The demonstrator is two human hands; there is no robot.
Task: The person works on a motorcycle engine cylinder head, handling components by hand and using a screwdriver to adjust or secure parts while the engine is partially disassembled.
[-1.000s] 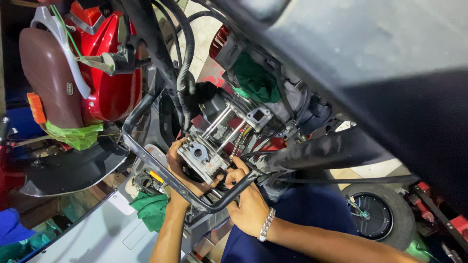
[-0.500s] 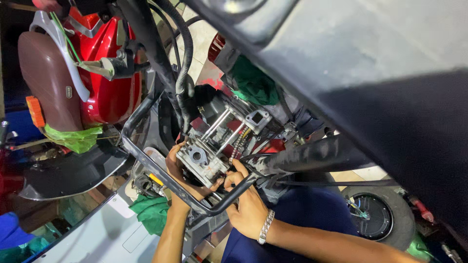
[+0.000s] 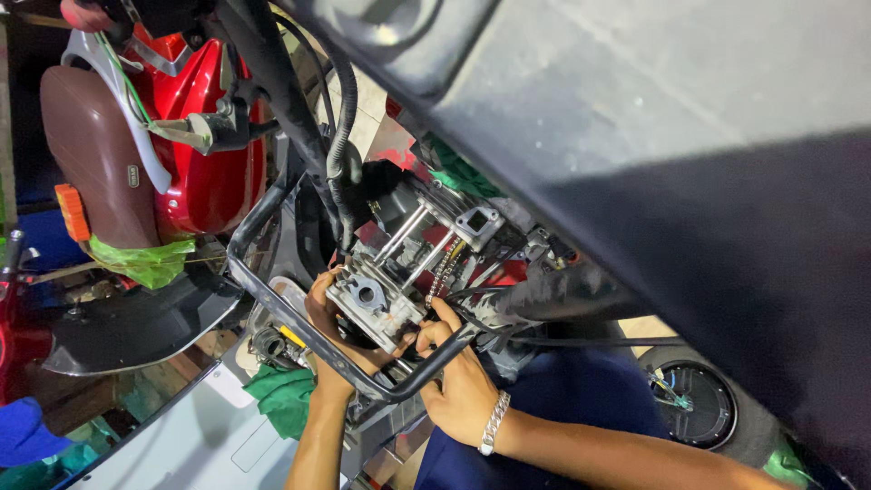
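Left hand: the left hand (image 3: 328, 318) is cupped around the near end of the grey metal engine block (image 3: 376, 307), fingers curled against its underside.
Right hand: the right hand (image 3: 461, 386), a silver chain bracelet (image 3: 494, 423) at its wrist, presses fingertips on the block's other side — gripping it.
Engine block: between both hands, sitting on long silver studs (image 3: 413, 245) with a cam chain (image 3: 439, 272) beside them.
Frame: a black bent steel tube (image 3: 299, 322) crosses just under both hands.
Surroundings: a red scooter body panel (image 3: 209, 172) well up-left of the left hand — a green rag (image 3: 283, 396) just beside its forearm.
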